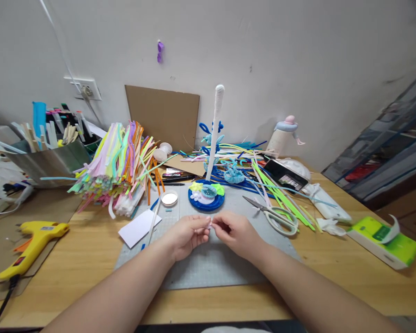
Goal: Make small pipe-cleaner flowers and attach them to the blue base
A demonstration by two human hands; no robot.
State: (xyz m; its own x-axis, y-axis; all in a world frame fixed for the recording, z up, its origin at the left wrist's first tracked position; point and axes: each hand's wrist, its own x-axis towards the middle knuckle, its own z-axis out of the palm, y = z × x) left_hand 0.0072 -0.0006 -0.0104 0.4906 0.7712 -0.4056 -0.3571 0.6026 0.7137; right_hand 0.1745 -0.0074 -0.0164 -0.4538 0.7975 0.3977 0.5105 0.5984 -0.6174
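We cannot make out any text or numbers. The label [49,227] on the yellow hot-glue gun [39,239], at the frame's left, is too blurred for us to read.

L hand [190,237] & R hand [238,232] were over mat [215,270], base [208,206] beyond them w/ post [215,134] at its far edge. Scissors [276,217] lay R of hands (loose stems [287,201] behind), box [381,245] farther R. Card [140,227] lay L, glue gun [33,243] farther L, cardboard [162,113] well behind.

At centre I'm seeing my pale piece [211,225], a blue base [211,206], a white post [215,134]; below, a gridded grey mat [222,270]; lower left, a yellow glue gun [31,245].
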